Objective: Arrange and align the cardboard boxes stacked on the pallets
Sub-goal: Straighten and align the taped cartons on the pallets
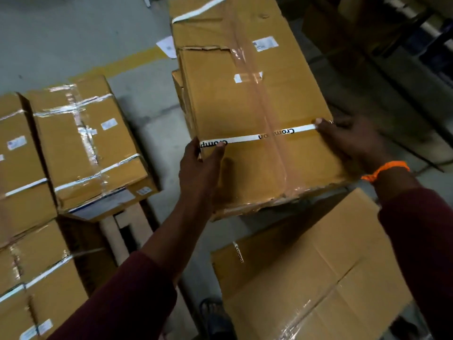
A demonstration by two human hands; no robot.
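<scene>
A long brown cardboard box (247, 101), taped down its middle and bound by a white printed strap, is lifted in front of me. My left hand (199, 165) grips its left edge at the strap, thumb on top and fingers curled under the side. My right hand (353, 141), with an orange wristband, holds the right edge, thumb on the strap and fingers down the side. Beyond it lies another box (208, 23) with a torn flap.
Strapped, taped boxes (83, 141) are stacked on a wooden pallet (127, 224) at the left. A lighter box (316, 273) lies below the held one at lower right. A sandalled foot (215, 315) stands on the grey floor. A paper label (168, 46) lies by a yellow floor line.
</scene>
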